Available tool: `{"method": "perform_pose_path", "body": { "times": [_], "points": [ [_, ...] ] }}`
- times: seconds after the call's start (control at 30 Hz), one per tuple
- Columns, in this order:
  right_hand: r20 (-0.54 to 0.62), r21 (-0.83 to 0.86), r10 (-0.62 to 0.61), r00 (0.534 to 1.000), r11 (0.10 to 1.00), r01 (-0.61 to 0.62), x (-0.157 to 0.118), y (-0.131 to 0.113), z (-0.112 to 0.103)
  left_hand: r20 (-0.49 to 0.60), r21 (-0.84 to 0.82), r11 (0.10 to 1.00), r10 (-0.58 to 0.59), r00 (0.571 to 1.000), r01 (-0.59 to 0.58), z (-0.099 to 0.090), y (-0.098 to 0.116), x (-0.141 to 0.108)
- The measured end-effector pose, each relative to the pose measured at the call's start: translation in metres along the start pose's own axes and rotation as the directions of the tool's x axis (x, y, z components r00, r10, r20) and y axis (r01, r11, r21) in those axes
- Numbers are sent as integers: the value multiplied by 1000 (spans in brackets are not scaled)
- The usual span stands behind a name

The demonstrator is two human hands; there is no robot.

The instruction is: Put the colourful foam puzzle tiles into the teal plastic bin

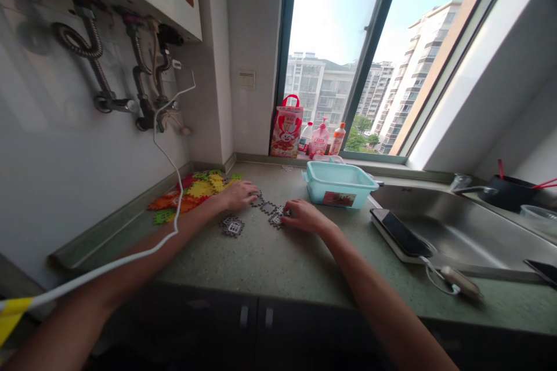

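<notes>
Flat toothed puzzle pieces in grey lie on the green counter between my hands. My left hand (238,195) rests at the far left one, its fingers bent over that piece's edge and partly covering it. A middle grey toothed piece (268,208) sits between the two hands. On the right, a grey toothed piece (275,219) with a white pattern is pinched at its right edge by my right hand (303,215). These three appear to touch in a row; whether they interlock I cannot tell. A separate grey toothed piece (232,225) lies nearer to me, below my left hand.
Coloured toothed pieces (201,188) are heaped left of my left hand. A white cable (177,208) hangs across my left forearm. Behind my right hand stands a turquoise bin (339,182). Rightward are a phone (402,232), a power bank (461,282) and a steel sink (470,232).
</notes>
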State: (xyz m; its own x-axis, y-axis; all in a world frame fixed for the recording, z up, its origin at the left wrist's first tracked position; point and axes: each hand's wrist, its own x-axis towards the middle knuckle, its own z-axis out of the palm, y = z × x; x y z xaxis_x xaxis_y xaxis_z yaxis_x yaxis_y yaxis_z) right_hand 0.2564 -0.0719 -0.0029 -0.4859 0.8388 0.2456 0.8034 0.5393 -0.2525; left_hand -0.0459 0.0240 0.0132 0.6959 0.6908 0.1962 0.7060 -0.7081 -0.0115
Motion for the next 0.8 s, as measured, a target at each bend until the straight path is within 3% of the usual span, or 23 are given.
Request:
{"method": "perform_pose_path", "body": {
  "times": [0.13, 0.27, 0.37, 0.43, 0.53, 0.7, 0.8],
  "points": [
    [-37, 26, -30, 999, 999, 31, -2, 6, 2, -41, -30, 999, -33, 999, 32, -12, 8, -46],
    [-51, 51, -80, 996, 995, 82, 0, 2, 9, 44, -12, 999, -47, 998, 48, -2, 26, -92],
    [-38, 59, -98, 994, 993, 100, 1, 1, 6, 41, -39, 999, -25, 999, 27, 7, 49, -102],
    [-16, 59, -95, 995, 994, 96, 1, 5, 1, 36, -72, 997, 21, 999, -18, 8, 62, -94],
    [29, 29, -33, 999, 999, 33, -3, 15, -9, -3, -104, 990, 93, 996, -93, 1, 68, -63],
    [60, 22, 38, 997, 999, -40, -8, 30, -13, -107, 4, 1000, 8, 994, -8, 3, 37, -3],
    [11, 38, 25, 1000, 999, -26, -6, 33, -8, -100, 70, 995, -57, 993, 65, 15, 13, 9]
  ]
}}
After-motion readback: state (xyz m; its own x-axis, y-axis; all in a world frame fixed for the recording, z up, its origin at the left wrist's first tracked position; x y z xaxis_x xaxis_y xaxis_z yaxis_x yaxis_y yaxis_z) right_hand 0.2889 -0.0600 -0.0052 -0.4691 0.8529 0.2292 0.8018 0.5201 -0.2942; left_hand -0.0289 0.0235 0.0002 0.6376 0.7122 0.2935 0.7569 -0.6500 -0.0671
